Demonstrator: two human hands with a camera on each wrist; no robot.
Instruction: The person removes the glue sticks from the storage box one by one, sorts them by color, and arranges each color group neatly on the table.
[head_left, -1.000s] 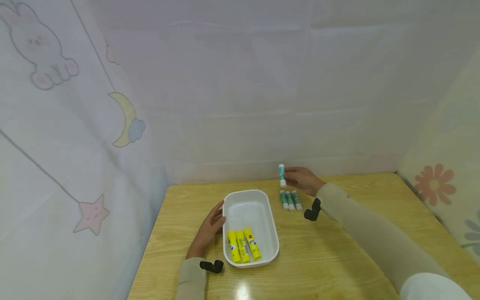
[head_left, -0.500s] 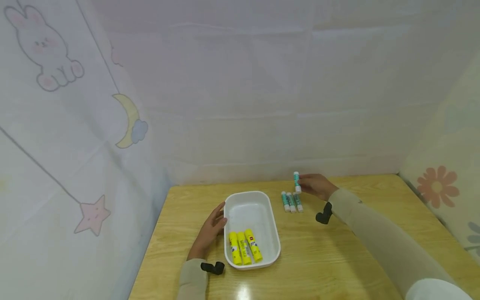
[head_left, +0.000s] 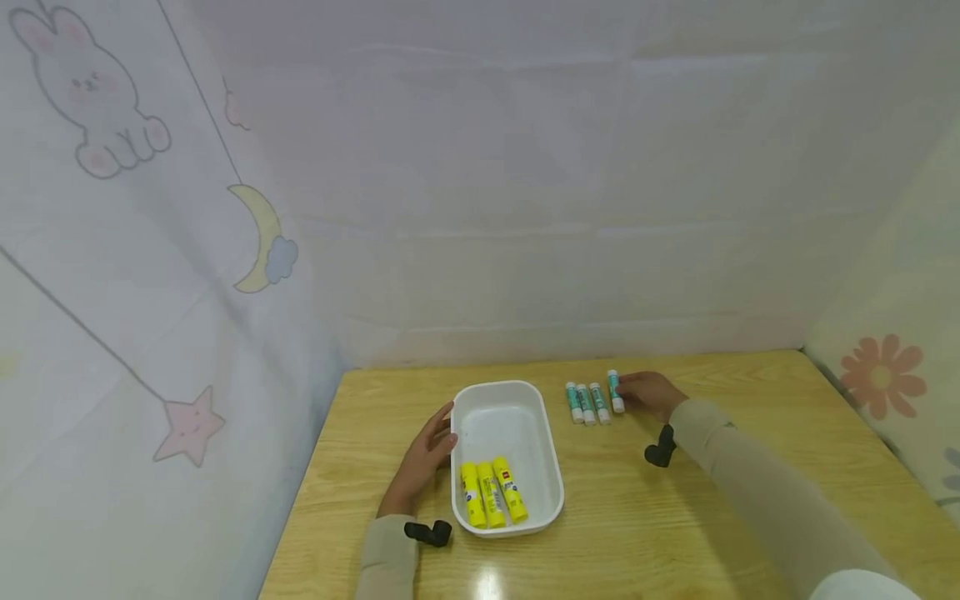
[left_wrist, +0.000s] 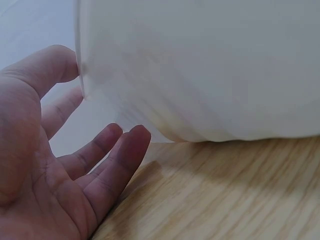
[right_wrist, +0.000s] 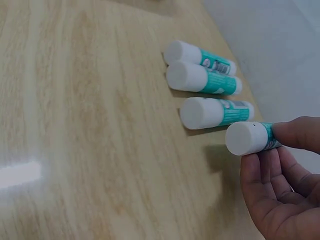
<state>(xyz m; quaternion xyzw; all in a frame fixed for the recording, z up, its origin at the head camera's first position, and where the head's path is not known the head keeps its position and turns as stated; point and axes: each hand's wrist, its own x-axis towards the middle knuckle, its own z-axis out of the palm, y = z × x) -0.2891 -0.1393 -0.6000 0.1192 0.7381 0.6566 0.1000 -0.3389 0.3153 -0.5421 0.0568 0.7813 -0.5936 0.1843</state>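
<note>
My right hand [head_left: 651, 393] pinches a green-and-white glue stick [right_wrist: 248, 138] between thumb and fingers, just above the table by the look of its shadow. To its left, three more green-and-white glue sticks [head_left: 587, 403] lie side by side on the wood. My left hand [head_left: 425, 457] rests against the left wall of a white tray [head_left: 555, 467], its fingers spread and fairly straight; the left wrist view shows the fingertips [left_wrist: 137, 137] touching or close to the tray's side. Three yellow glue sticks [head_left: 491, 493] lie in the near end of that tray.
The wooden table [head_left: 630, 533] ends at the back against a pale cloth wall [head_left: 480, 275]. Printed cloth also hangs on the left [head_left: 187, 333] and right. A black wrist mount [head_left: 660, 447] sits on each sleeve.
My right hand has moved right and down with the green-and-white glue stick, from above the row to beside its right end. The left hand stays at the tray.
</note>
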